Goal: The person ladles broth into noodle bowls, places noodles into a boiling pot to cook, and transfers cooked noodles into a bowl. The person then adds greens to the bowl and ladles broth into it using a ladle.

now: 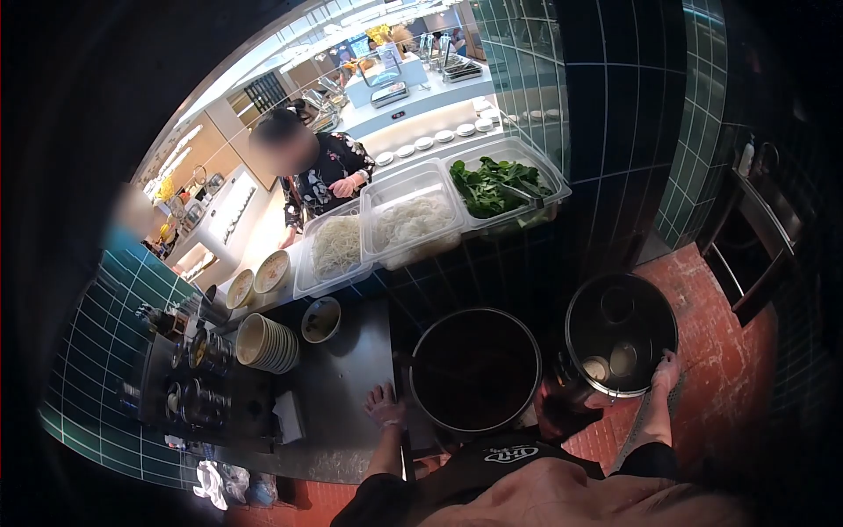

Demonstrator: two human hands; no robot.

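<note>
My left hand (385, 407) lies spread on the steel counter (347, 439), near its right edge, with nothing in it. My right hand (667, 371) is at the lower right rim of a large round pot (672, 307); its fingers look bent at the rim, but their grip is unclear. Inside that pot are liquid and two pale round items (623, 358). Between my hands stands a second large pot (475, 369) with a dark interior. A single bowl (321, 320) sits on the counter beyond my left hand.
Noodle tubs (337, 247) and a tub of leafy greens (496, 186) line the ledge ahead, beside two bowls (271, 270). Stacked bowls (267, 342) and jars (204, 400) stand left. A person (320, 176) is behind the ledge. Red tile floor (716, 351) lies right.
</note>
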